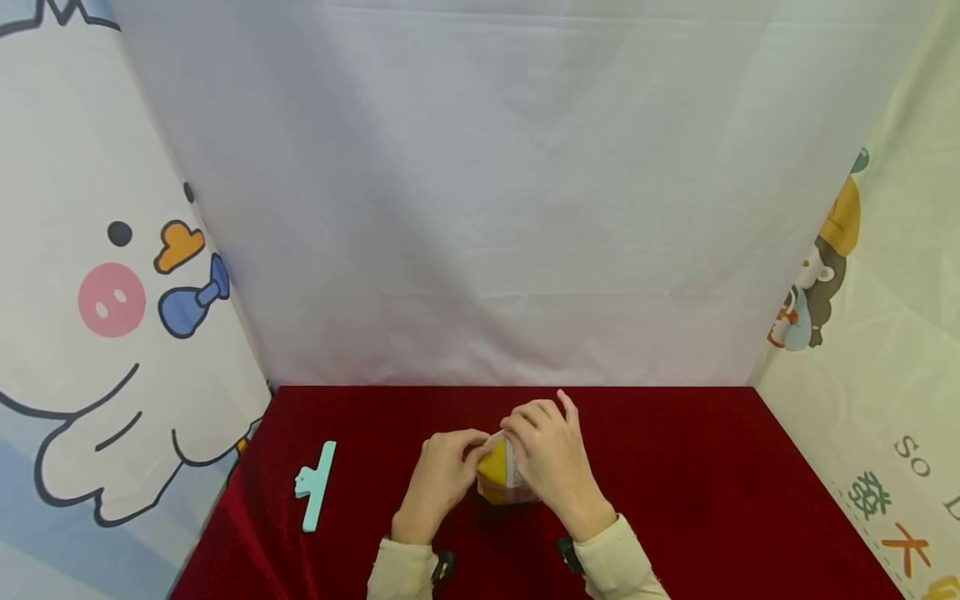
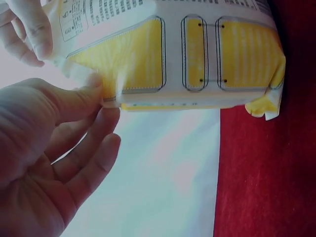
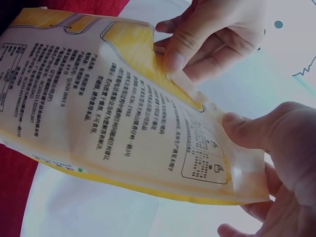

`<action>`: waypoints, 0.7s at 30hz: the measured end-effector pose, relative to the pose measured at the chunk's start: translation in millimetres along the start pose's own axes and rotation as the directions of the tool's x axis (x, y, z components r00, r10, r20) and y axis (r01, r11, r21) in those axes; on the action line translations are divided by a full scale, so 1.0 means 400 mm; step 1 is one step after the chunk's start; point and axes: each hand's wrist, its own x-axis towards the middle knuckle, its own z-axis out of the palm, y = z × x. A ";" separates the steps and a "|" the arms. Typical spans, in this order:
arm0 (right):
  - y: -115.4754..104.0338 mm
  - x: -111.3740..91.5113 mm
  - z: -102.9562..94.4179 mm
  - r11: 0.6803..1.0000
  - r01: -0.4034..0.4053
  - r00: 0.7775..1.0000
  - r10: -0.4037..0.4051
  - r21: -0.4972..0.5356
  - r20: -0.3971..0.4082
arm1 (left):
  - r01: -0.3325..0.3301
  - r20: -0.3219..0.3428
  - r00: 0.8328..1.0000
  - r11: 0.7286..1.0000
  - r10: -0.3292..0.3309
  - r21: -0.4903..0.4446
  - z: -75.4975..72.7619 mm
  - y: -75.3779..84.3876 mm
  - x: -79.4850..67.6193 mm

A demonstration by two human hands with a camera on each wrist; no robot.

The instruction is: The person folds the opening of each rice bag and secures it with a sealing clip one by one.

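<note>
A yellow and white food packet with printed text stands on the red cloth, its top end up between both hands. My left hand pinches a top corner of the packet between thumb and index finger; the other fingers curve loosely below. The right hand grips the top edge from the other side, thumb on the printed face of the packet and fingers behind it. One finger of that hand sticks up off the packet. Whether the top is torn cannot be made out.
A mint-green clip with a long flat bar lies on the red cloth, left of the hands. A white curtain hangs behind the table. Printed cloths with cartoon figures stand along the left and right sides.
</note>
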 end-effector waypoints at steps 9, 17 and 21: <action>0.005 0.017 -0.002 0.990 0.108 0.994 -0.106 -0.096 0.033 | -0.005 0.011 1.000 0.999 0.004 0.050 -0.006 -0.008 -0.003; 0.007 0.026 -0.009 0.977 0.147 0.988 -0.136 -0.155 0.077 | -0.024 -0.007 1.000 0.998 0.024 0.066 -0.006 -0.008 -0.001; 0.010 0.025 -0.012 0.980 0.132 0.989 -0.119 -0.151 0.092 | -0.020 -0.012 1.000 0.997 0.021 0.069 -0.005 -0.011 -0.004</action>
